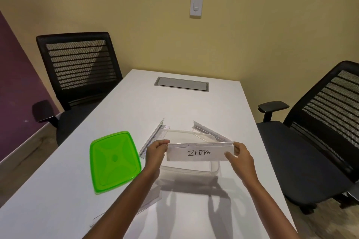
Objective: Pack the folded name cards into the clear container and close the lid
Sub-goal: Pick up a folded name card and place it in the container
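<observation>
White tabletop (194, 106) with a grey inset hatch (181, 84) near its far end; a black mesh chair (81, 68) stands at the left side, a second chair (320, 132) at the right. Green lid (114, 161), lying flat left of the clear container (191, 170), apart from it. The container rests open at centre. Two folded name cards lean against its rim: left card (153, 136), right card (209, 130). A third card marked "ZEBRA" (200, 153) is held above the container's near half, hiding part of it. Left hand (156, 152) pinches its left end; right hand (240, 156) pinches its right end.
</observation>
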Motion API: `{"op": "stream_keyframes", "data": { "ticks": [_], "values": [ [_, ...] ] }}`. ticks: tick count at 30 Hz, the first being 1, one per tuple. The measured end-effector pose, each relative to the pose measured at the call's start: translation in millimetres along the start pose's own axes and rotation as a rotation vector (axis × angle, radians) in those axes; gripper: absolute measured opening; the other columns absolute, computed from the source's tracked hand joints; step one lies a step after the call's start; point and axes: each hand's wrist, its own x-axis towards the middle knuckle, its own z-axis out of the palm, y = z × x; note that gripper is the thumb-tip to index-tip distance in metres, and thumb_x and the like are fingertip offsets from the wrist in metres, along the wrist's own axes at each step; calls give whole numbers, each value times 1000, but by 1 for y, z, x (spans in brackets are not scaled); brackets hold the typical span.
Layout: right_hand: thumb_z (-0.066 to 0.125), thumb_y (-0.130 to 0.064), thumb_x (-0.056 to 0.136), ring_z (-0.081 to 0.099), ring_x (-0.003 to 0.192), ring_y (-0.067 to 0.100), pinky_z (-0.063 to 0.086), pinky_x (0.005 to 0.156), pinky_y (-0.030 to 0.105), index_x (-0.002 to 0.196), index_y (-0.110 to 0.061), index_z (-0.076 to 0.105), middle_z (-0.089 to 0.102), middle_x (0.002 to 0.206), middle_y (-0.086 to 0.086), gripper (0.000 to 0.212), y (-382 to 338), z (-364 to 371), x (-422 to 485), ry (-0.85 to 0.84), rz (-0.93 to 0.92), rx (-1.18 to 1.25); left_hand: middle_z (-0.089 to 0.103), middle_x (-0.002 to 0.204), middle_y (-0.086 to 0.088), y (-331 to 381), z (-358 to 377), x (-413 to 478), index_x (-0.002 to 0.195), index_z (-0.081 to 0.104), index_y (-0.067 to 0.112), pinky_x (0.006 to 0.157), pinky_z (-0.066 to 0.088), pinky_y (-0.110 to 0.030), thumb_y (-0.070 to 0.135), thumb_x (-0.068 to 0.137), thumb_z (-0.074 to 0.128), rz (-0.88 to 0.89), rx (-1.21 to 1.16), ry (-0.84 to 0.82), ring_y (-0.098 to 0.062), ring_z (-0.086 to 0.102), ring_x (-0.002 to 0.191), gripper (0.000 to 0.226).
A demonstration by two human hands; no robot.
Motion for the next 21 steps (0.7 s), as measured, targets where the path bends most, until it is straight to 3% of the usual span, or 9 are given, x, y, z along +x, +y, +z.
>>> {"op": "stream_keyframes", "data": {
  "ticks": [4, 6, 8, 10, 12, 14, 17, 21],
  "values": [
    [55, -2, 83, 52, 111, 30, 41, 89, 32, 120, 3, 50, 55, 122, 20, 37, -7, 26, 12, 11, 35, -34, 59, 98, -8, -2, -8, 20, 90, 62, 12, 65, 38, -18, -3, 88, 44, -19, 8, 34, -20, 52, 90, 24],
    [56, -3, 81, 52, 97, 28, 40, 80, 30, 112, 2, 54, 56, 117, 21, 31, -8, 37, 20, -3, 57, -52, 58, 97, -8, -4, -9, 30, 88, 62, 13, 63, 36, -19, -3, 88, 43, -35, 28, 50, -16, 52, 79, 25],
    [55, -5, 81, 49, 88, 26, 36, 72, 26, 108, 2, 53, 56, 111, 21, 28, -9, 46, 26, -27, 76, -81, 59, 99, -7, -6, -8, 40, 91, 63, 13, 62, 35, -20, -4, 87, 42, -46, 71, 57, -17, 50, 80, 27],
    [55, -8, 84, 51, 95, 27, 38, 70, 27, 120, 1, 48, 53, 113, 17, 38, -9, 54, 31, -70, 86, -110, 59, 101, -7, -6, -5, 48, 98, 66, 9, 63, 36, -20, -4, 86, 41, -54, 108, 52, -20, 50, 89, 30],
    [54, -11, 86, 49, 116, 30, 41, 87, 31, 134, -4, 38, 49, 129, 17, 52, -9, 61, 35, -112, 93, -153, 58, 105, -8, -6, -1, 57, 103, 66, 4, 65, 38, -18, -6, 86, 40, -66, 138, 34, -21, 50, 94, 33],
    [53, -12, 87, 44, 125, 30, 38, 97, 31, 140, -8, 30, 42, 139, 18, 58, -8, 68, 38, -157, 105, -197, 57, 117, -10, -11, 5, 69, 91, 67, 12, 69, 42, -20, -7, 84, 41, -77, 187, 13, -23, 54, 98, 33],
    [51, -13, 88, 44, 125, 30, 38, 97, 29, 143, -11, 26, 36, 141, 21, 60, -4, 78, 41, -210, 137, -251, 49, 129, -14, -17, 14, 81, 77, 65, 23, 89, 47, -30, -7, 82, 40, -108, 271, 15, -27, 56, 104, 39],
    [50, -14, 89, 48, 120, 32, 41, 95, 28, 143, -13, 26, 28, 144, 25, 60, 2, 93, 46, -253, 229, -264, 30, 124, -12, -19, 29, 80, 115, 61, 5, 83, 42, -28, -5, 87, 37, -44, 458, -27, -21, 47, 90, 38]
  ]
}}
